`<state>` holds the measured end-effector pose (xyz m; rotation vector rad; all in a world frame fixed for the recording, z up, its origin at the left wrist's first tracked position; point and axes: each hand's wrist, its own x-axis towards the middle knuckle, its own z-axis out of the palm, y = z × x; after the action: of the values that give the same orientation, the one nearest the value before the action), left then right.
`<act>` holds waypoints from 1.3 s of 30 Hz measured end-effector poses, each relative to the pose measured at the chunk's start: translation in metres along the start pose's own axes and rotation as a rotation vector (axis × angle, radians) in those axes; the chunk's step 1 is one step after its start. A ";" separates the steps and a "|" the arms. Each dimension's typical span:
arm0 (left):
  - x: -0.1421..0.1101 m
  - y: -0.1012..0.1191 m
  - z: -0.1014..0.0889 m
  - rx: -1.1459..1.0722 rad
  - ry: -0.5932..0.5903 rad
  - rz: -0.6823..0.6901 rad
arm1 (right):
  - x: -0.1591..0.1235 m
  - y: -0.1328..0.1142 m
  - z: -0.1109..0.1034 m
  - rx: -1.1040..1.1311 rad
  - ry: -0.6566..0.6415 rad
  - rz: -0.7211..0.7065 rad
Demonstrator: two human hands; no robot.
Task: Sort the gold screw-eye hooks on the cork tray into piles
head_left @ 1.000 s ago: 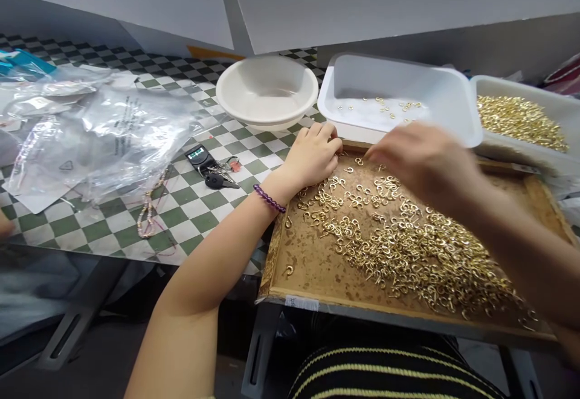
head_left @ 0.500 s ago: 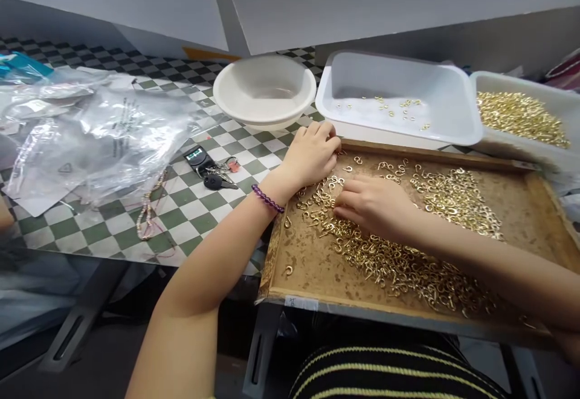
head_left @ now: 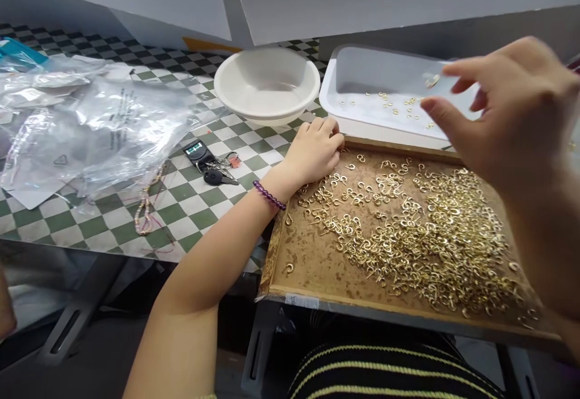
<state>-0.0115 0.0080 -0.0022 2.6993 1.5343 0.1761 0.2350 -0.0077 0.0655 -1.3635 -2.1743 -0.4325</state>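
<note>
On my screen: right hand (head_left: 512, 115) spread above shallow white plastic tub (head_left: 385, 66), blurred gold hook (head_left: 432, 80) beside fingertips, few hooks in tub. Left hand (head_left: 312, 151) curled at rim of brown wooden tray (head_left: 317, 272), gold screw hooks (head_left: 430, 242) heaped in tray.

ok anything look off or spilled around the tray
Nothing looks spilled: the small gold hooks lie inside the wooden tray. The odd bits are a loose beaded strand on the checkered table near a car key, and the tray's blotchy, stained lining.
</note>
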 end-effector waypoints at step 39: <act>0.000 0.001 -0.001 0.001 0.003 -0.005 | -0.043 -0.024 0.033 0.820 -0.862 -0.335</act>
<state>-0.0111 0.0074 -0.0014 2.6972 1.5419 0.1791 0.2192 -0.0318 0.0137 -0.7487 -2.7376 1.0331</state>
